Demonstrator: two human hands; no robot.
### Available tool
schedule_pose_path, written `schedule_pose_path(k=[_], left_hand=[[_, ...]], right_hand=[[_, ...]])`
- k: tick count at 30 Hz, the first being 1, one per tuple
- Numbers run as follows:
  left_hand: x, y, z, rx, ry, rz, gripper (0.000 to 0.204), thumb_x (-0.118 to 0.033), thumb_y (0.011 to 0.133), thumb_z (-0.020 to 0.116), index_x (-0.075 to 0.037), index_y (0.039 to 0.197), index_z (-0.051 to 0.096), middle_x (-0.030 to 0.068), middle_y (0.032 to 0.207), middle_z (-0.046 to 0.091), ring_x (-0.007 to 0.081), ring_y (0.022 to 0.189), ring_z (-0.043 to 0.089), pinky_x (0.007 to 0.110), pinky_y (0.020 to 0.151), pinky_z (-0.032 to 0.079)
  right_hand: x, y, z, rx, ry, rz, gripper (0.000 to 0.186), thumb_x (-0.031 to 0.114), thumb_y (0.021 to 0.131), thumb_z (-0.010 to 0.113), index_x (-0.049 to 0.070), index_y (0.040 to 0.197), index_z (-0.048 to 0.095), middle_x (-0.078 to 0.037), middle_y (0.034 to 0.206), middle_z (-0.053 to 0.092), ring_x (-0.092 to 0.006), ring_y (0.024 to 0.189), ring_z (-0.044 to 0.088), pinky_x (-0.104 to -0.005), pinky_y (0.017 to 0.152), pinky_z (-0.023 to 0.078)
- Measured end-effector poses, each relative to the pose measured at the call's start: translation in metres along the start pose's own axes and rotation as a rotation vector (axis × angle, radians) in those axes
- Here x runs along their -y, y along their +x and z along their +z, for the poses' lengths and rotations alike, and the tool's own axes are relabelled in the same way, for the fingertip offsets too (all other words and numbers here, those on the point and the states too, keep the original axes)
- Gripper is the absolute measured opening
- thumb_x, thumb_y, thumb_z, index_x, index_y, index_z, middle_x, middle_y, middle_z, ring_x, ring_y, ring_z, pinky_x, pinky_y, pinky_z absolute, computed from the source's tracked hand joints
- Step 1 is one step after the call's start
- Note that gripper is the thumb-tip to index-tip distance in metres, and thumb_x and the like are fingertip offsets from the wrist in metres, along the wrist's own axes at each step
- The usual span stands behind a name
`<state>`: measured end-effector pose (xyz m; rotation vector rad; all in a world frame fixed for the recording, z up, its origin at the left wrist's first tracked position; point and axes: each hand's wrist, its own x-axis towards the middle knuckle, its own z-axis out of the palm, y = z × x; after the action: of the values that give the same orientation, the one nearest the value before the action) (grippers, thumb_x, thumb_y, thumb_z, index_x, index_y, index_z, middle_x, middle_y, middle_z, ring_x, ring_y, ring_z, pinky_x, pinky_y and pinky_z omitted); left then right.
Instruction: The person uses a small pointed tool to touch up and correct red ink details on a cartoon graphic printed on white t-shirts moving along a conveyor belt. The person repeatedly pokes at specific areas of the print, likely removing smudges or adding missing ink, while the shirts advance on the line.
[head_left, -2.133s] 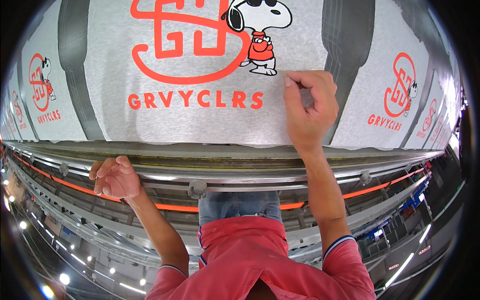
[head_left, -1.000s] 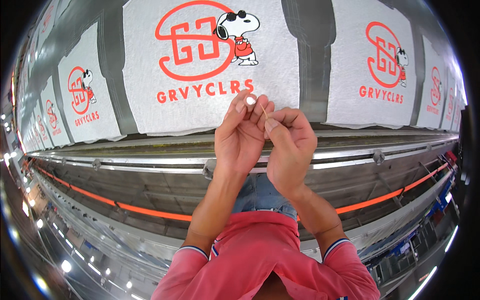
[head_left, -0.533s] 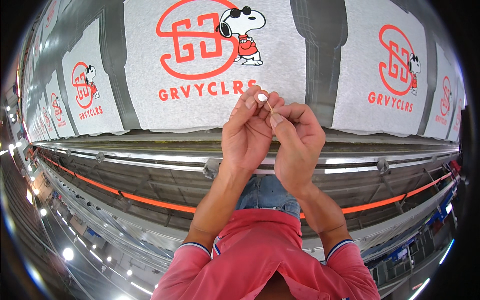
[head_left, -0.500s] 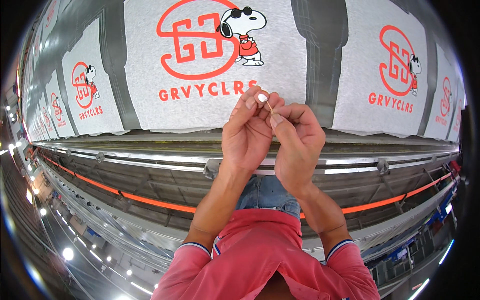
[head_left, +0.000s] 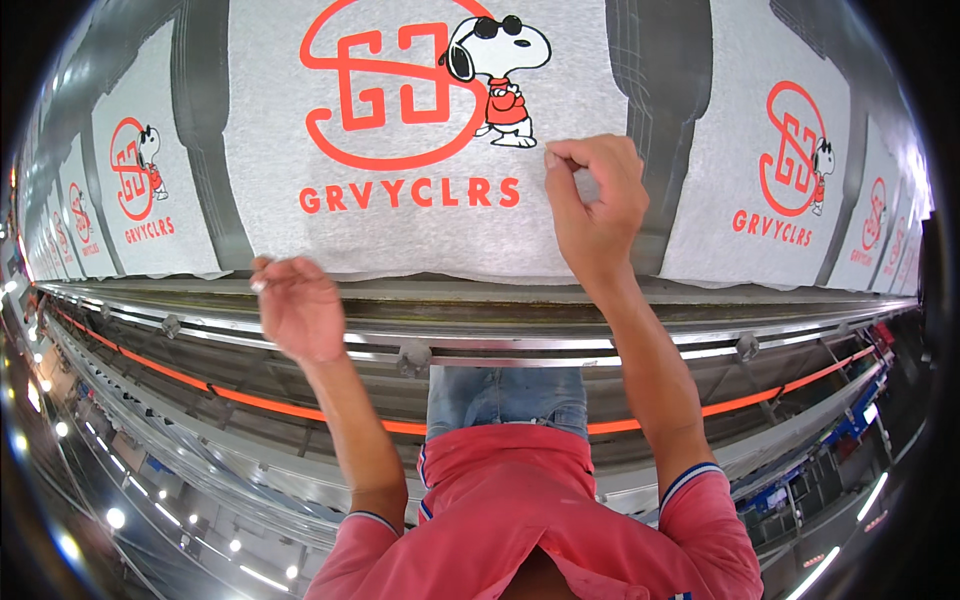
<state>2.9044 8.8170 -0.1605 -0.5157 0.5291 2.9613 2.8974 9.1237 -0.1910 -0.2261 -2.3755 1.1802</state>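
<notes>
A light grey fabric panel (head_left: 420, 235) lies flat in front of me, printed with a red emblem, red lettering and a cartoon dog (head_left: 505, 85) in dark glasses. Over the panel's right part is my right hand (head_left: 600, 205), thumb and forefinger pinched close to the dog's feet. The thin stick seen in that pinch earlier is almost wholly hidden now. My left hand (head_left: 303, 308), slightly blurred, hovers at the panel's near left edge with curled fingers. A small white lump (head_left: 258, 286) shows at its fingertips.
Matching printed panels (head_left: 775, 170) lie in a row to the right and left (head_left: 145, 190), on a dark grey surface. A metal rail (head_left: 500, 352) runs along the near edge, with an orange strip (head_left: 270, 402) below it.
My hands were together over the panel's near edge, stick against white lump. They have parted: the left moved left and nearer me, the right up to the print beside the dog.
</notes>
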Motion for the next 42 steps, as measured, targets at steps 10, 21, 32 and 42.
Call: schedule_pose_path(k=[10, 21, 32, 42], left_hand=[[-0.035, -0.017, -0.034, 0.145, -0.080, 0.006, 0.020, -0.008, 0.088, 0.061, -0.011, 0.108, 0.058, -0.0078, 0.086, 0.070, 0.0116, 0.102, 0.058, 0.044, 0.105, 0.033], [-0.036, -0.015, -0.035, 0.155, -0.047, -0.024, 0.025, -0.006, 0.084, 0.065, -0.012, 0.107, 0.058, -0.0082, 0.086, 0.070, 0.0136, 0.105, 0.056, 0.048, 0.107, 0.027], [-0.037, -0.013, -0.035, 0.155, -0.043, -0.031, 0.027, -0.004, 0.082, 0.066, -0.013, 0.107, 0.058, -0.0091, 0.084, 0.070, 0.0136, 0.105, 0.056, 0.048, 0.107, 0.026], [-0.042, -0.013, -0.037, 0.145, -0.070, 0.001, 0.024, -0.005, 0.083, 0.065, -0.012, 0.106, 0.059, -0.0083, 0.085, 0.070, 0.0135, 0.105, 0.056, 0.048, 0.107, 0.026]], right_hand=[[-0.005, 0.000, 0.011, 0.062, -0.186, -0.039, 0.015, 0.000, 0.067, 0.066, 0.012, 0.076, 0.061, 0.002, 0.067, 0.054, -0.0171, 0.068, 0.050, -0.0326, 0.066, 0.029], [-0.003, 0.001, 0.011, 0.091, -0.209, -0.035, 0.016, 0.000, 0.067, 0.066, 0.012, 0.076, 0.061, 0.002, 0.068, 0.056, -0.0173, 0.069, 0.051, -0.0325, 0.067, 0.029], [-0.003, 0.002, 0.011, 0.099, -0.211, -0.015, 0.016, 0.000, 0.067, 0.066, 0.012, 0.076, 0.062, 0.003, 0.068, 0.056, -0.0165, 0.069, 0.051, -0.0324, 0.067, 0.029], [-0.001, -0.003, 0.006, 0.017, 0.028, 0.098, 0.017, -0.005, 0.069, 0.066, 0.008, 0.080, 0.064, -0.001, 0.071, 0.057, -0.0157, 0.073, 0.053, -0.0293, 0.070, 0.035]])
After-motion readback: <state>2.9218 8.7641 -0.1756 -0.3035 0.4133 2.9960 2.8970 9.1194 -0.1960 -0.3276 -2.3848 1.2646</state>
